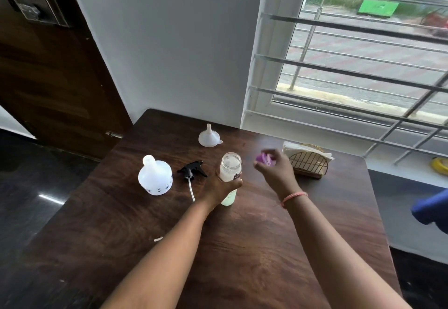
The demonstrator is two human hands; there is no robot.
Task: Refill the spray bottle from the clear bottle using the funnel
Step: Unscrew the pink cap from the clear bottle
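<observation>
- Nearest me, my left hand [224,185] wraps its fingers round the clear bottle [229,175], steadying it upright, mouth already open.
- My right hand [275,170] pinches the purple cap [264,158], clear of the bottle, probably to set down.
- Beyond my fingertips stands the funnel [209,136]; left of them the spray bottle [155,176] and its trigger head [192,169].
- I see free tabletop [242,248] toward me; the napkin holder [309,163] crowds the right.

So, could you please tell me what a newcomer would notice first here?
Probably the left hand gripping the open clear bottle mid-table, while the right hand holds its purple cap just beside it. Left of them stand the white spray bottle and its black trigger head.
</observation>
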